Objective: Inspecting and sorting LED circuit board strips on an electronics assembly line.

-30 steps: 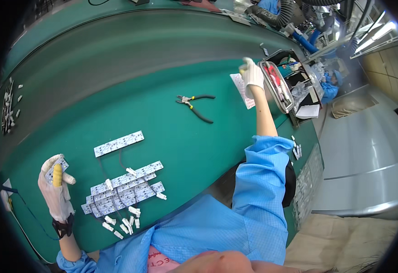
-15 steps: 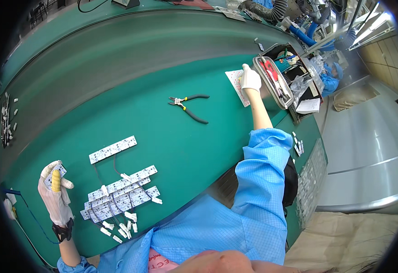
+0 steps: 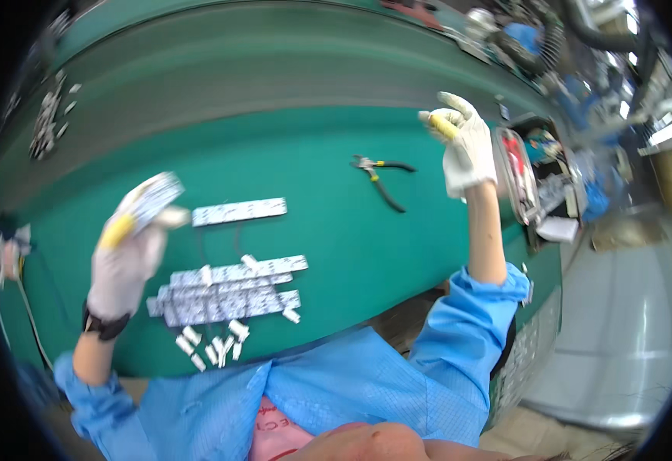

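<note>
My left hand (image 3: 130, 250), in a white glove with a yellow finger cover, holds a small white circuit board (image 3: 159, 198) above the left of the green mat. My right hand (image 3: 470, 150), gloved likewise, is raised over the mat's right side beside the tool tray. Its thumb and a yellow-covered finger come together in a pinch, while another finger sticks up; blur hides what lies between them. In front of me lie several overlapping LED strip boards (image 3: 232, 300) with wires and white connectors (image 3: 224, 346). A single strip board (image 3: 240, 212) lies behind them.
Diagonal cutters (image 3: 378, 180) with black and yellow handles lie open mid-mat. At right stand a metal tray (image 3: 532, 203) with red-handled tools and a dark bin (image 3: 551, 142). Small dark and white parts (image 3: 46, 119) lie at far left. A cable (image 3: 34, 330) runs along the left edge.
My right hand has lifted off the white printed sheet, which it now mostly hides. My left hand has risen and moved toward the single strip with the board. The whole view has turned.
</note>
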Demonstrator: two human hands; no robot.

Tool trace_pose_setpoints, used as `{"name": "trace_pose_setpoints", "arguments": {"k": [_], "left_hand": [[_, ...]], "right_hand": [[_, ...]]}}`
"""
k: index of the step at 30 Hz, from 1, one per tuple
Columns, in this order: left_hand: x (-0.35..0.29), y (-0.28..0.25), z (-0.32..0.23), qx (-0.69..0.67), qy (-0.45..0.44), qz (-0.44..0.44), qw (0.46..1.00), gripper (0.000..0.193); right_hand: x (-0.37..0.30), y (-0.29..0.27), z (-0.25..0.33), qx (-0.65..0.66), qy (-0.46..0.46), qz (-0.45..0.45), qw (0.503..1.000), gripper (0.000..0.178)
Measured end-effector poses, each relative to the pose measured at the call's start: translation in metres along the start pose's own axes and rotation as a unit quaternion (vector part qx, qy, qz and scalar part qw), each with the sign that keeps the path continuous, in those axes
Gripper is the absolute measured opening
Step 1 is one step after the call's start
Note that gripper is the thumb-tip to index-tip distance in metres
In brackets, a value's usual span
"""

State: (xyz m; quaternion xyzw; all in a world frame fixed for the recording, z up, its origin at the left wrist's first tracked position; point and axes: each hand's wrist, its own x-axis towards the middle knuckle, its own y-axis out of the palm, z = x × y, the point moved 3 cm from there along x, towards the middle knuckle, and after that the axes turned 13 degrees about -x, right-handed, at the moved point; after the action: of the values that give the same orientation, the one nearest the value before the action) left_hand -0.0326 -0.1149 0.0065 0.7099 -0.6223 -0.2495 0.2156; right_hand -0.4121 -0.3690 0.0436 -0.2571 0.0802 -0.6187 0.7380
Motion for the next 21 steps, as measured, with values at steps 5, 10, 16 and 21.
{"name": "trace_pose_setpoints", "arguments": {"k": [5,10,16,21], "left_hand": [[0.024,0.068,0.03,0.094,0.026,0.068,0.993,0.053],[0.017,0.076,0.038,0.057,0.102,0.053,0.992,0.042],[0.017,0.084,0.034,0.07,0.121,0.066,0.988,0.045],[0.018,0.077,0.036,0.231,0.2,0.083,0.949,0.049]], "right_hand": [[-0.087,0.108,0.122,0.256,0.024,0.232,0.938,0.062],[-0.089,0.142,0.125,0.176,-0.055,0.158,0.97,0.061],[-0.086,0.153,0.126,0.18,-0.05,0.104,0.977,0.058],[-0.086,0.158,0.128,0.158,-0.074,0.083,0.981,0.05]]}}
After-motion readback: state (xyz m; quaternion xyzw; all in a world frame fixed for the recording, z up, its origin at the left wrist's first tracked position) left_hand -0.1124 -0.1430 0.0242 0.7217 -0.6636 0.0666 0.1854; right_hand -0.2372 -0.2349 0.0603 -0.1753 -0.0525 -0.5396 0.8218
